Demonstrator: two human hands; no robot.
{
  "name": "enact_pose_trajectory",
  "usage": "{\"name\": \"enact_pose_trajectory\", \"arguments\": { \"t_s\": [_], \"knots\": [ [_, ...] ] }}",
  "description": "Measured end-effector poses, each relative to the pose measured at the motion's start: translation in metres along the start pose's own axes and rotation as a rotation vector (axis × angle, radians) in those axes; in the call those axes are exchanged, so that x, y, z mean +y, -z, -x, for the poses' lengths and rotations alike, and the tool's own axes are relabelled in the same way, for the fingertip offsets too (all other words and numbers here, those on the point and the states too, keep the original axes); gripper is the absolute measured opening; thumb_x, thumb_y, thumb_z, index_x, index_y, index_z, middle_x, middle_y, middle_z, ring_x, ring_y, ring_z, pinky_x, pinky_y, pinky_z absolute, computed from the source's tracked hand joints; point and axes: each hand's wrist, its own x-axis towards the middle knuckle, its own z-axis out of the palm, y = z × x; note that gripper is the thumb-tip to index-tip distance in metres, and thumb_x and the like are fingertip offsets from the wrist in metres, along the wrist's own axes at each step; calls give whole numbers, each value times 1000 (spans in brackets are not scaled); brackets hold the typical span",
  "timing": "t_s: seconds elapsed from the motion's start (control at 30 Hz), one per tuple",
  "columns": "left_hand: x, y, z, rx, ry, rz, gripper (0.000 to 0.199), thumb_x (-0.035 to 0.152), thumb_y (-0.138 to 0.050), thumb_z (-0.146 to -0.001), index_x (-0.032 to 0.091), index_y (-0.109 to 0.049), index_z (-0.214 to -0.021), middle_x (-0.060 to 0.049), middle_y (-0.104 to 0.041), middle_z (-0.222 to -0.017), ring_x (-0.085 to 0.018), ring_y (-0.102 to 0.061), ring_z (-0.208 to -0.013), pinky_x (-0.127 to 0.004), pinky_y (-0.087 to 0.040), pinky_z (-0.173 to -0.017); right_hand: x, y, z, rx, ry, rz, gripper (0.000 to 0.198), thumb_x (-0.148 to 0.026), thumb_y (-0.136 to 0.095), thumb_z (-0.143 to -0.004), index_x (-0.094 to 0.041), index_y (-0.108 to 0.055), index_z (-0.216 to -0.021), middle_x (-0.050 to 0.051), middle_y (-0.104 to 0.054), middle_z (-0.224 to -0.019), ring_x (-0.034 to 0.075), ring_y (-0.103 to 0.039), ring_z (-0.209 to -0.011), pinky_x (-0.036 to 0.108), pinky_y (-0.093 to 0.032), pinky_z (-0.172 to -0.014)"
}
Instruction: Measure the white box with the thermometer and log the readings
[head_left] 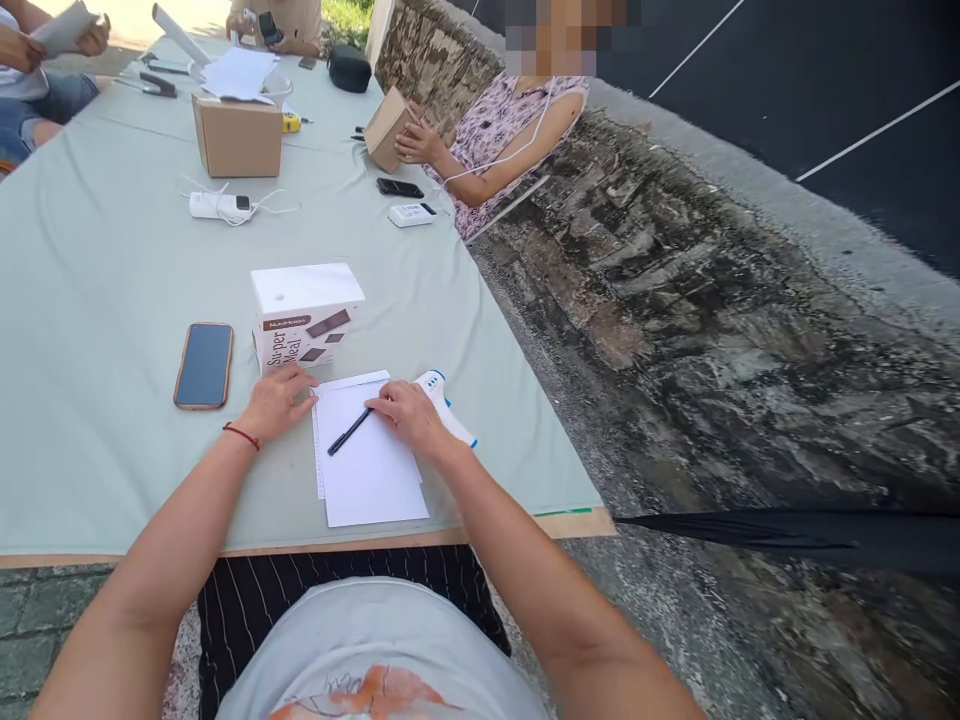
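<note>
On the pale green tablecloth, my left hand rests at the foot of a white "Super Meal" box, its thumb and fingertips apart near the paper's upper left edge. A black pen lies slanted over the white sheets of paper. The fingers of my right hand pinch the pen's upper end. Just beyond that hand is a white and blue handheld thermometer, partly hidden by it. A smartphone with an orange-brown case lies left of the box.
Farther up the table are a cardboard box with papers on top, a white device with a cable, a black phone and a white gadget. A person at the right holds a small carton. Others sit beyond.
</note>
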Motion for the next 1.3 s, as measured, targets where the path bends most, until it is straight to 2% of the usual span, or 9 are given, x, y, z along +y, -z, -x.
{"name": "enact_pose_trajectory", "arguments": {
  "t_s": [0.1,0.2,0.27,0.37,0.47,0.53,0.7,0.93,1.3],
  "knots": [
    [-2,-2,0,-69,3,3,24,31,-63,-84,21,-72,-104,-10,-64,-100,-26,-63,-93,-42,-54,-82,9,10,3,-27,137,-22,29,-14,-44,-93,-22,-72,-96,9,-66,-93,20,-54,-85,34,-38,-78],
    [-2,-4,0,-122,36,-10,27,30,-65,-84,21,-72,-108,-10,-64,-101,-26,-63,-94,-44,-54,-85,8,14,8,81,120,-151,19,-23,-47,-93,-21,-65,-89,8,-64,-85,20,-54,-80,34,-40,-75],
    [1,-5,0,-140,61,-24,28,29,-65,-84,21,-72,-110,-9,-64,-102,-25,-62,-94,-43,-53,-86,-2,11,7,241,0,-324,11,-29,-52,-89,-22,-60,-83,4,-60,-75,19,-53,-72,32,-41,-70],
    [5,-6,0,-165,85,-62,30,28,-64,-86,19,-71,-114,-10,-63,-107,-24,-62,-97,-41,-52,-88,-30,-2,-5,501,-265,-731,10,-32,-58,-78,-24,-52,-76,-1,-56,-68,14,-50,-61,29,-41,-61],
    [10,-5,-2,-193,108,-112,30,27,-64,-88,16,-71,-115,-11,-64,-108,-25,-62,-99,-41,-52,-89,-62,-13,-24,557,-441,-1122,12,-33,-57,-72,-24,-50,-73,-5,-52,-59,12,-47,-53,27,-39,-54],
    [12,-5,-2,-207,121,-137,29,26,-63,-88,16,-71,-114,-11,-64,-108,-26,-61,-100,-41,-51,-90,-77,-18,-34,532,-534,-1235,12,-33,-57,-68,-24,-52,-72,-6,-52,-55,12,-46,-50,27,-38,-52],
    [15,-5,-2,-211,106,-156,28,28,-65,-86,17,-72,-111,-11,-63,-104,-25,-61,-98,-41,-50,-89,-90,-25,-38,476,-640,-1213,14,-33,-60,-62,-23,-57,-70,-5,-56,-57,12,-48,-53,27,-40,-54],
    [18,-7,2,-217,84,-153,27,30,-65,-86,18,-72,-109,-10,-62,-100,-24,-59,-94,-40,-49,-87,-97,-33,-28,524,-509,-1035,13,-35,-59,-67,-23,-55,-63,-4,-54,-58,13,-46,-58,28,-41,-56],
    [24,-5,7,-232,77,-163,24,29,-65,-88,19,-70,-109,-8,-61,-98,-23,-59,-92,-37,-47,-82,-98,-32,-19,463,-510,-1004,8,-28,-60,-72,-23,-58,-66,-4,-56,-60,13,-48,-58,27,-41,-57]
  ]
}}
